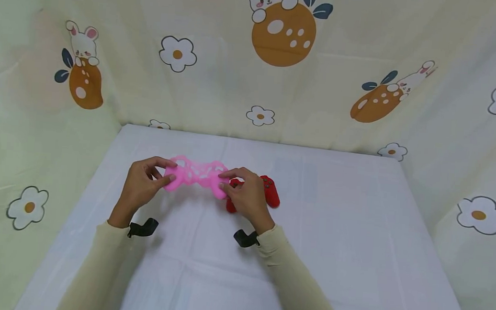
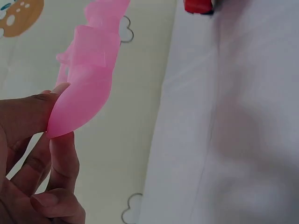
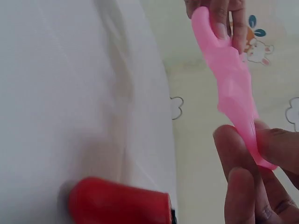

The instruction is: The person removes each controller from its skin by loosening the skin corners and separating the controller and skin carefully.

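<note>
A pink silicone game controller cover (image 1: 195,173) with cut-out openings is held up over the table between both hands. My left hand (image 1: 142,179) pinches its left grip end between thumb and fingers. With thumb and fingers, my right hand (image 1: 249,196) pinches the right grip end. In the left wrist view the pink cover (image 2: 88,84) looks thin and curved. The right wrist view shows the cover (image 3: 231,81) stretching between the two hands. Behind my right hand a red game controller (image 1: 271,192) lies on the table, its middle hidden by that hand.
A white cloth covers the table (image 1: 333,238). Printed curtains (image 1: 217,95) with flowers and rabbits hang behind it and at both sides. Each wrist wears a black strap mount (image 1: 144,228).
</note>
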The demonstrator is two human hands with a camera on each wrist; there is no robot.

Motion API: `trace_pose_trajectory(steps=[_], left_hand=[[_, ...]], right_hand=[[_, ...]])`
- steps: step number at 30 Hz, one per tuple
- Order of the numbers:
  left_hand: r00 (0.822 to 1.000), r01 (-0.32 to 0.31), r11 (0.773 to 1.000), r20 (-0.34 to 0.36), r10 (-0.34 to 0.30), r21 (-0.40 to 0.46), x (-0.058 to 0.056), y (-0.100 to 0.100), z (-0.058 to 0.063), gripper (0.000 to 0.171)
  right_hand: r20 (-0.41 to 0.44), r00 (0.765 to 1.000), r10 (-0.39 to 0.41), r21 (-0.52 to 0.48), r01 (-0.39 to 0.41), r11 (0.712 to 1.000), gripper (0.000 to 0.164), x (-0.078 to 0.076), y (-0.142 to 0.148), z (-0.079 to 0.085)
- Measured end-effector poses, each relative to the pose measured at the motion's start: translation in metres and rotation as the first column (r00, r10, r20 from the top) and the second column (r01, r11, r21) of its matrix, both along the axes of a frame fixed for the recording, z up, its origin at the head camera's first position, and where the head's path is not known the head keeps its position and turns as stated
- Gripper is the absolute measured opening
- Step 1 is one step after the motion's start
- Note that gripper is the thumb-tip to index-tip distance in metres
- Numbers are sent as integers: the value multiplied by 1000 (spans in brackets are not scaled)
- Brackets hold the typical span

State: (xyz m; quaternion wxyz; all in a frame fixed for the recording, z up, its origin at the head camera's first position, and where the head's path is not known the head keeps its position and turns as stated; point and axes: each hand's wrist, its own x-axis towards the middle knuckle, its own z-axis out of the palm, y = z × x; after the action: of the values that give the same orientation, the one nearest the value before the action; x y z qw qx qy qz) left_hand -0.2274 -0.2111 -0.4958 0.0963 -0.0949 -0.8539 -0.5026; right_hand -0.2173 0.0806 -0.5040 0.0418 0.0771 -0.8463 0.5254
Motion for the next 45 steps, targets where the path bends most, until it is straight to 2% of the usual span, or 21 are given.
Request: trace_pose_trajectory(steps=[4, 10, 17, 24, 28, 31, 34, 37, 40, 43, 45], left_hand=[[999, -21, 1000, 28, 22, -21, -13, -7, -7, 23], [995, -34, 996, 90, 42, -85, -34, -15, -24, 25], [976, -19, 993, 215, 45, -120, -53, -22, -47, 26], [964, -22, 984, 259, 69, -179, -58, -24, -56, 26], [964, -22, 979, 255, 74, -201, -59, -24, -59, 26], [965, -28, 975, 249, 84, -221, -59, -23, -61, 27], [965, -40, 970, 242, 100, -240, -58, -22, -62, 28], [969, -58, 965, 220, 116, -257, -56, -19, -61, 28], [973, -94, 954, 175, 148, -284, -50, -13, -56, 28], [978, -162, 940, 79, 194, -301, -41, -4, -49, 28], [975, -213, 936, -6, 220, -281, -34, 4, -43, 27]], right_hand=[[5, 1000, -13, 43, 13, 999, 21, -15, -16, -5], [-2, 1000, -23, 149, 23, 989, 20, -35, -33, -17], [14, 1000, -16, 287, 12, 958, 16, -47, -47, -33], [25, 1000, -10, 473, -3, 881, 13, -44, -66, -32], [53, 998, -31, 542, -2, 841, 12, -41, -74, -33], [44, 998, -55, 590, 18, 807, 9, -40, -78, -35], [32, 997, -64, 617, 31, 786, 6, -40, -81, -37], [26, 998, -65, 608, 36, 793, 8, -39, -80, -38], [12, 997, -75, 556, 55, 829, 11, -36, -77, -35], [-36, 997, -71, 486, 80, 870, 15, -30, -70, -29], [-90, 994, -63, 429, 96, 898, 16, -25, -64, -23]])
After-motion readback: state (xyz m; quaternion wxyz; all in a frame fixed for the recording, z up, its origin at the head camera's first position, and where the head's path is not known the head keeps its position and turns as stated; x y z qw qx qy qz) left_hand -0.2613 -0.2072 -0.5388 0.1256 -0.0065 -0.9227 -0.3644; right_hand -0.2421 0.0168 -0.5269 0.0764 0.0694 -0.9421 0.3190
